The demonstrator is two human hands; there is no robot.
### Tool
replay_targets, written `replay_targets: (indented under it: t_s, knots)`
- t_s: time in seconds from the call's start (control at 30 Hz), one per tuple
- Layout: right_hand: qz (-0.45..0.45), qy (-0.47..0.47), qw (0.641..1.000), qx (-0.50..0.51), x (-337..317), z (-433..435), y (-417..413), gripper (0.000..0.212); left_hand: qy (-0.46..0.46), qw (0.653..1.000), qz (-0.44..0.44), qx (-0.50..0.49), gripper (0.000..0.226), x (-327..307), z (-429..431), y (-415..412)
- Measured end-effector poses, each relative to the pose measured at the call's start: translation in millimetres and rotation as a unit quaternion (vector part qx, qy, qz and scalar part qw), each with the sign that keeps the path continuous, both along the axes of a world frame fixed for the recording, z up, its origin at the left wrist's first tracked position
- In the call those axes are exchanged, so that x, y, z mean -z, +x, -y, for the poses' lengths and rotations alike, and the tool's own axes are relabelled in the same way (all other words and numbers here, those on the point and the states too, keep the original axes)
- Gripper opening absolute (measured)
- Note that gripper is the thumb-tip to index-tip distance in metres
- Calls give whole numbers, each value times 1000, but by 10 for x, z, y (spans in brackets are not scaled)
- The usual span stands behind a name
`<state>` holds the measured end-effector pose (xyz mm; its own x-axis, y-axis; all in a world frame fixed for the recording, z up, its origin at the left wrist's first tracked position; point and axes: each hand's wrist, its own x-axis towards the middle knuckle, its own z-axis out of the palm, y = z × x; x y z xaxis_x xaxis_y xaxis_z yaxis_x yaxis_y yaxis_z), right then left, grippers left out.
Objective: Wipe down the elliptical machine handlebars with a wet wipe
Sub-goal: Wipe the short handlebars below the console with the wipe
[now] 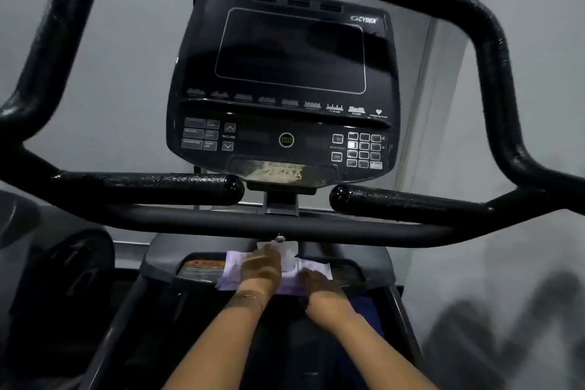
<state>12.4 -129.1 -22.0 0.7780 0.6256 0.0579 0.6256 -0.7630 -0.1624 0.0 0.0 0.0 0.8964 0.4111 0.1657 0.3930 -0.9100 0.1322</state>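
A lavender wet wipe pack (231, 272) lies on the machine's dark shroud just below the crossbar (190, 222). A white flap (286, 255) stands up at the middle of the pack. My left hand (261, 274) lies over the pack with its fingertips at the flap; it is motion-blurred, so its grasp is unclear. My right hand (318, 286) rests on the pack's right part, fingers stretched out. The black handlebars rise on the left (60, 41) and on the right (493, 57). Two short inner grips (152, 188) (408, 203) glisten.
The black console (285, 89) with a dark screen and keypad sits between the handlebars. An orange warning label (202, 267) is stuck on the shroud left of the pack. A grey wall stands behind. A dark machine part (63, 269) is at the lower left.
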Motion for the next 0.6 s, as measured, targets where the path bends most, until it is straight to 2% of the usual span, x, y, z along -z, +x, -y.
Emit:
replay_targets:
  t_s: [0.2,0.3,0.43,0.53,0.6]
  knots:
    - [36,-46,998,8,94,-96,91,39,-65,998,12,22,34,166,-79,53]
    - [46,-62,997,11,70,-119,92,38,-62,998,9,24,32,45,-90,39]
    - [26,-78,996,19,41,-159,86,38,-161,983,-26,81,38,-167,-58,-24]
    - [6,-85,996,33,28,-182,87,41,-200,977,23,71,43,-191,-18,-100]
    - [-9,-93,995,38,9,-176,84,43,-175,981,54,60,39,-216,12,-142]
